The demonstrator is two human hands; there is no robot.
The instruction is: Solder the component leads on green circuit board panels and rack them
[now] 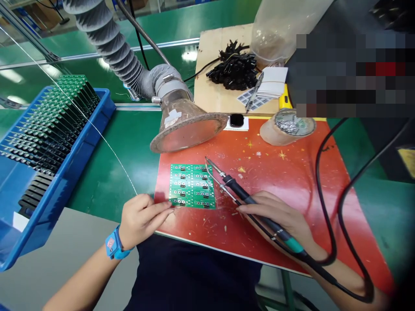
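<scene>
A green circuit board (192, 185) with rows of small black and silver parts lies on the red mat. At its near left corner, my left hand (145, 218) pinches the edge between thumb and fingers. My right hand (282, 216) grips a soldering iron (241, 190) with a black and green handle. A thin metal tube runs along the iron and curves towards its tip. That tip is over the board's far right corner; whether it touches the board I cannot tell. A thin white strand (108, 144) slants down to my left hand.
A fume extractor hood (188, 129) hangs just beyond the board. Left stands a blue bin (86, 149) with several upright circuit boards (61, 108). A round tub (275, 129), a bundle of black cables (235, 69) and papers (272, 82) lie at the back right.
</scene>
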